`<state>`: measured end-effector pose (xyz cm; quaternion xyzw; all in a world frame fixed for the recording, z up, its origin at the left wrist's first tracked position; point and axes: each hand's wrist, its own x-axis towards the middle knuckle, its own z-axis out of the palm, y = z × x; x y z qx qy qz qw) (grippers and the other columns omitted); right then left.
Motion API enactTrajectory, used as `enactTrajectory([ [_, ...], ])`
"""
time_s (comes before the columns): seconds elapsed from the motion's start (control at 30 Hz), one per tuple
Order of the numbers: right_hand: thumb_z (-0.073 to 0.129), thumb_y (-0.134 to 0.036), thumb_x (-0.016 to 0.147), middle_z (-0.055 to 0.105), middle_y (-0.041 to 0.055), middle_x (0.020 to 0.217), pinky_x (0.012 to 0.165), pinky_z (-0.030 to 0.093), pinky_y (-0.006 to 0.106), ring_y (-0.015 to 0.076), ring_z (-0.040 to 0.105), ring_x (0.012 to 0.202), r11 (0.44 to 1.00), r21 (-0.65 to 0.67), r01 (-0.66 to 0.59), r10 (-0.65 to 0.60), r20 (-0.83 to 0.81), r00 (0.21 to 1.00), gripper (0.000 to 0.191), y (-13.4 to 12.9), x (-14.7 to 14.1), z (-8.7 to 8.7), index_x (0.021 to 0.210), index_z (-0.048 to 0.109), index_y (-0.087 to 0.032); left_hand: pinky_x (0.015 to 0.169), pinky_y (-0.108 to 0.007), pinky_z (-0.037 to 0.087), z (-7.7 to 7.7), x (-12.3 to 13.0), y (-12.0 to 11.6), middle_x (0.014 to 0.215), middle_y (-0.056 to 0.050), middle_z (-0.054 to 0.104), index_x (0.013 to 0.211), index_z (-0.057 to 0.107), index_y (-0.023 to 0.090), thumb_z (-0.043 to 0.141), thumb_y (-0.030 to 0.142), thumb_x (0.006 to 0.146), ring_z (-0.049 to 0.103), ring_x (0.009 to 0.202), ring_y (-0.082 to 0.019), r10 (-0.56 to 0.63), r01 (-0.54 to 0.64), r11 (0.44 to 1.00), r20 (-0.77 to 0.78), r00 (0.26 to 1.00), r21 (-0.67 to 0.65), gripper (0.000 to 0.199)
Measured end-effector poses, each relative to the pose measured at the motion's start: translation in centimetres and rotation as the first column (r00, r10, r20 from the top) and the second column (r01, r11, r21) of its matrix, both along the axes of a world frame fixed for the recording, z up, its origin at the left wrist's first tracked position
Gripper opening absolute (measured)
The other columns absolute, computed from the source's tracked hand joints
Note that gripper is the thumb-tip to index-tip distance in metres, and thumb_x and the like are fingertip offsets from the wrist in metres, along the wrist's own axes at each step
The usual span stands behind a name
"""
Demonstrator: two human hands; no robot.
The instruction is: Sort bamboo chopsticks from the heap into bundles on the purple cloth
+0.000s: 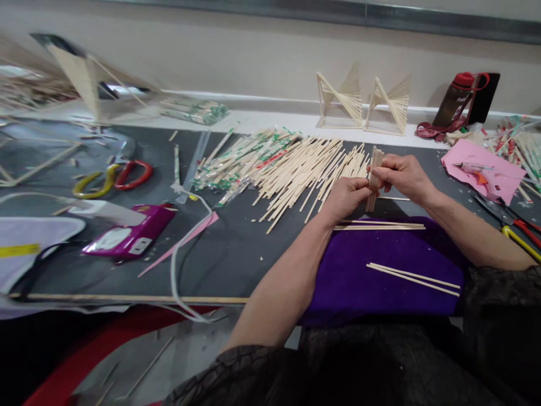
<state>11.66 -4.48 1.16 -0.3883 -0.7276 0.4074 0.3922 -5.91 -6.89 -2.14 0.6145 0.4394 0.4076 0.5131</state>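
Note:
A small upright bundle of wooden chopsticks (374,163) is gripped between my two hands over the dark table. My left hand (345,197) pinches its lower part from the left, while the fingers of my right hand (399,172) close on it from the right. Under my wrists lies a purple cloth (350,270). Two loose chopsticks (414,277) rest on its front part, and a few more chopsticks (380,226) lie along its back edge. Just behind my hands spreads a big pile of bare chopsticks (300,175).
Wrapped chopsticks (240,152) lie left of the pile. Two twisted stick structures (340,101) stand by the wall, near a bottle (454,101). At right are a glue gun (475,169) on pink paper and pliers (513,223). Scissors (133,175) and a purple box (131,231) with cable occupy the left.

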Motion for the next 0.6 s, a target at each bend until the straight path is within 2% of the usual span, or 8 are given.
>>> enactTrajectory([
  [0.07, 0.071, -0.047, 0.077, 0.067, 0.0041, 0.085, 0.051, 0.05, 0.022, 0.008, 0.059, 0.06, 0.999, -0.024, 0.034, -0.036, -0.064, 0.997, 0.032, 0.2, 0.0, -0.3, 0.075, 0.072, -0.015, 0.062, -0.022, 0.049, 0.3, -0.2, 0.1, 0.072, -0.003, 0.072, 0.083, 0.076, 0.012, 0.073, 0.037, 0.072, 0.064, 0.067, -0.013, 0.077, -0.06, 0.992, 0.158, 0.984, -0.113, 0.027],
  [0.13, 0.071, -0.047, 0.076, 0.068, 0.0041, 0.085, 0.051, 0.049, 0.022, 0.0085, 0.06, 0.06, 0.996, -0.057, 0.073, -0.078, -0.093, 0.993, 0.032, 0.4, 0.1, -0.5, 0.083, 0.074, -0.016, 0.062, -0.022, 0.052, 0.6, -0.5, 0.3, 0.075, -0.005, 0.074, 0.088, 0.075, 0.011, 0.076, 0.033, 0.072, 0.067, 0.067, -0.013, 0.186, -0.12, 0.964, 0.275, 0.943, -0.239, 0.026],
  [0.27, 0.072, -0.051, 0.075, 0.059, 0.0003, 0.055, 0.043, 0.037, 0.021, 0.0079, 0.05, 0.047, 0.976, -0.198, 0.089, -0.078, 0.064, 0.995, 0.036, 0.4, 0.4, -0.9, 0.073, 0.074, -0.014, 0.058, -0.019, 0.054, 0.9, -0.9, 0.5, 0.075, -0.007, 0.075, 0.089, 0.072, 0.009, 0.075, 0.021, 0.075, 0.069, 0.064, -0.012, 0.308, -0.16, 0.905, 0.346, 0.886, -0.395, 0.019],
  [0.43, 0.069, -0.06, 0.074, 0.06, 0.001, 0.053, 0.042, 0.025, 0.022, 0.0086, 0.049, 0.046, 0.938, -0.347, 0.002, 0.082, 0.227, 0.97, 0.045, -0.3, 0.1, -1.8, 0.071, 0.074, -0.015, 0.051, -0.016, 0.052, 0.9, -0.8, 0.6, 0.07, -0.004, 0.073, 0.091, 0.071, 0.009, 0.076, 0.019, 0.077, 0.067, 0.057, -0.01, 0.365, -0.174, 0.885, 0.412, 0.835, -0.432, 0.018],
  [0.6, 0.069, -0.058, 0.073, 0.058, 0.0002, 0.05, 0.048, 0.03, 0.024, 0.0095, 0.049, 0.049, 0.923, -0.372, -0.1, 0.197, 0.232, 0.953, 0.043, -1.0, -0.3, -2.5, 0.065, 0.069, -0.015, 0.051, -0.016, 0.051, 0.7, -0.3, 0.3, 0.074, -0.007, 0.075, 0.09, 0.072, 0.009, 0.086, 0.028, 0.069, 0.069, 0.06, -0.012, 0.342, -0.151, 0.899, 0.444, 0.828, -0.41, 0.032],
])
